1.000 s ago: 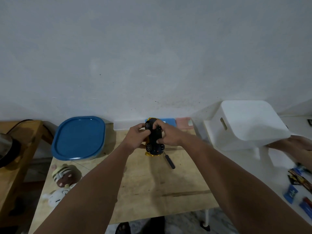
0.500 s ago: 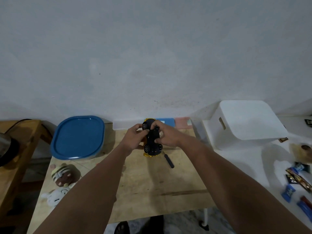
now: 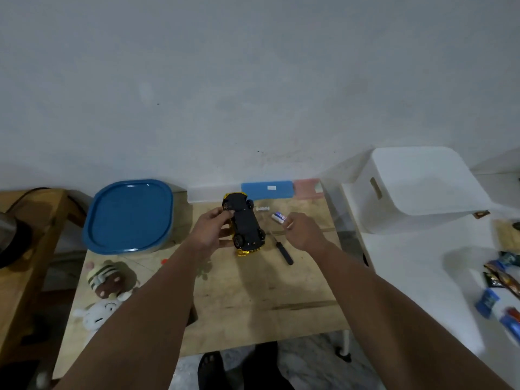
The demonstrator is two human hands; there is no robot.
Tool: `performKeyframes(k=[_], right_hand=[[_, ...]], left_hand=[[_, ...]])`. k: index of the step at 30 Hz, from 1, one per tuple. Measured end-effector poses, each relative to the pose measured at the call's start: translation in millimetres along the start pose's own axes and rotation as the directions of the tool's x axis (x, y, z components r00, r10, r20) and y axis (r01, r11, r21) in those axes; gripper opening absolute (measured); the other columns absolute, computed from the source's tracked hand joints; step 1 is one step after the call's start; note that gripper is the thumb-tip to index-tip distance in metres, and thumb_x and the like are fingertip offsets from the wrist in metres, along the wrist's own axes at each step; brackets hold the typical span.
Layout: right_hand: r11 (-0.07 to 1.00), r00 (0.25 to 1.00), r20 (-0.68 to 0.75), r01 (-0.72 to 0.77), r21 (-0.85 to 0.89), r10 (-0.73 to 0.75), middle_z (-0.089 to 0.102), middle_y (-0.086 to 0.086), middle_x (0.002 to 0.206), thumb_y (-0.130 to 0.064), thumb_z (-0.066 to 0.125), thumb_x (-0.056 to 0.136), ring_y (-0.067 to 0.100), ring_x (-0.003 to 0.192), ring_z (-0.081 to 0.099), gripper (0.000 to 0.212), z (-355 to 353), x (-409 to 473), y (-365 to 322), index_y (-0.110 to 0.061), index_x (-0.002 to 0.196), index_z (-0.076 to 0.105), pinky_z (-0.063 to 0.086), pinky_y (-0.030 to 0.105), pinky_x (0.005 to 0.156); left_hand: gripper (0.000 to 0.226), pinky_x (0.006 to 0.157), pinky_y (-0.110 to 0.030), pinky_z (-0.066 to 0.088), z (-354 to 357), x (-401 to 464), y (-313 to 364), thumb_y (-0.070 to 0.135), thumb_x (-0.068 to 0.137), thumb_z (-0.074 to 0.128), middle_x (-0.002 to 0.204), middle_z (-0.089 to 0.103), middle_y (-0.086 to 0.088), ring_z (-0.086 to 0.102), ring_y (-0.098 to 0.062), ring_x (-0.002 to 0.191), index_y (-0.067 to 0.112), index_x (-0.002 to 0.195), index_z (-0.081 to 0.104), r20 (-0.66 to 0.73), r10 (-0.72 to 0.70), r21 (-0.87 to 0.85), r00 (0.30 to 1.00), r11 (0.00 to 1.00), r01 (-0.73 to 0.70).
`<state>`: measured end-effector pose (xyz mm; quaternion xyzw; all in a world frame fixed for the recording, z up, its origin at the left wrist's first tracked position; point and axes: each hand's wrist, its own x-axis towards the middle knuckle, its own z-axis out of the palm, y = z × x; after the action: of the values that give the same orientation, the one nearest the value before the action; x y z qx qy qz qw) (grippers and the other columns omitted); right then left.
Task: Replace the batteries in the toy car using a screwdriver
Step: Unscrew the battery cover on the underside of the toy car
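The toy car [image 3: 244, 226], yellow with a black underside, is turned belly-up above the wooden table [image 3: 253, 311]. My left hand [image 3: 209, 232] grips its left side, the thumb near a front wheel. To the right of the car, my right hand [image 3: 302, 230] hovers with loosely curled fingers, their tips just short of a white-and-blue battery [image 3: 278, 216] lying on the table. I see nothing in this hand. A small white part [image 3: 263, 208] lies behind the battery. A black-handled screwdriver [image 3: 284, 252] rests on the table between the car and my right wrist.
A blue-lidded container [image 3: 129, 215] stands at the left. Two plush toys [image 3: 108, 281] lie at the table's near-left corner. Flat blue and pink cases [image 3: 267, 190] line the wall. A white bin [image 3: 416, 190] and snack packets [image 3: 501, 280] sit on the white surface at the right.
My right hand has let go of the car and moved right, towards the battery. The left hand now holds the car alone, and the battery and the small white part have come into view.
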<state>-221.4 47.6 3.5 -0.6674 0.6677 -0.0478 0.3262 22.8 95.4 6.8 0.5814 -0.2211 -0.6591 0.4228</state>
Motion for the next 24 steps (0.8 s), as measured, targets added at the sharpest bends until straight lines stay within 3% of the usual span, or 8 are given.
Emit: performKeyframes(k=[3, 7, 12, 15, 20, 24], right_hand=[[0.989, 0.991, 0.112, -0.058, -0.134, 0.074, 0.066, 0.007, 0.116, -0.026, 0.066, 0.089, 0.027, 0.108, 0.063, 0.026, 29, 0, 26, -0.012, 0.111, 0.063, 0.052, 0.035, 0.087], [0.983, 0.987, 0.114, -0.093, -0.156, 0.112, 0.059, 0.008, 0.118, -0.035, 0.069, 0.089, 0.028, 0.108, 0.061, 0.042, 66, 1, 42, -0.017, 0.123, 0.052, 0.049, 0.036, 0.084], [0.969, 0.993, 0.026, -0.110, -0.220, 0.118, 0.052, 0.010, 0.119, -0.033, 0.062, 0.095, 0.034, 0.103, 0.062, 0.035, 100, 5, 56, -0.017, 0.123, 0.047, 0.050, 0.039, 0.076], [0.981, 0.989, -0.022, -0.151, -0.122, 0.149, 0.060, 0.010, 0.110, -0.033, 0.052, 0.101, 0.033, 0.098, 0.063, 0.022, 105, 9, 58, -0.015, 0.113, 0.052, 0.047, 0.036, 0.071], [0.974, 0.974, 0.008, -0.227, 0.016, 0.227, 0.069, 0.008, 0.093, -0.031, 0.056, 0.092, 0.031, 0.089, 0.066, 0.020, 82, 17, 47, -0.014, 0.099, 0.063, 0.049, 0.033, 0.069], [0.975, 0.976, -0.095, -0.183, 0.130, 0.196, 0.070, 0.013, 0.097, -0.031, 0.052, 0.095, 0.036, 0.096, 0.064, 0.026, 44, 22, 27, -0.009, 0.100, 0.065, 0.041, 0.032, 0.070]], left_hand=[[0.019, 0.069, -0.044, 0.063, -2, 3, -10, 0.020, 0.105, 0.056, 0.109, 0.073, -0.013, 0.073, -0.030, 0.091, 0.010, 0.118, 0.066, -0.012, -0.049, 0.014, 0.999, 0.999, 0.050], [0.019, 0.082, -0.052, 0.062, -3, 10, -24, 0.019, 0.106, 0.055, 0.109, 0.072, -0.014, 0.070, -0.033, 0.098, 0.009, 0.116, 0.066, -0.017, -0.122, 0.029, 0.992, 0.992, 0.122], [0.024, 0.077, -0.048, 0.062, -6, 14, -37, 0.014, 0.104, 0.056, 0.109, 0.072, -0.013, 0.070, -0.034, 0.097, 0.007, 0.124, 0.067, 0.028, -0.137, 0.020, 0.990, 0.991, 0.136], [0.024, 0.071, -0.042, 0.061, -7, 16, -37, 0.015, 0.102, 0.060, 0.106, 0.074, -0.007, 0.072, -0.029, 0.092, 0.011, 0.123, 0.069, 0.052, -0.118, 0.061, 0.992, 0.992, 0.115], [0.026, 0.084, -0.049, 0.059, -11, 24, -29, 0.019, 0.099, 0.064, 0.108, 0.074, -0.005, 0.073, -0.027, 0.093, 0.010, 0.123, 0.069, -0.003, -0.068, 0.124, 0.998, 0.990, 0.068], [0.023, 0.073, -0.040, 0.062, -7, 24, -7, 0.017, 0.101, 0.061, 0.106, 0.074, -0.005, 0.075, -0.025, 0.089, 0.015, 0.120, 0.071, -0.078, 0.012, 0.128, 0.997, 0.992, -0.002]])
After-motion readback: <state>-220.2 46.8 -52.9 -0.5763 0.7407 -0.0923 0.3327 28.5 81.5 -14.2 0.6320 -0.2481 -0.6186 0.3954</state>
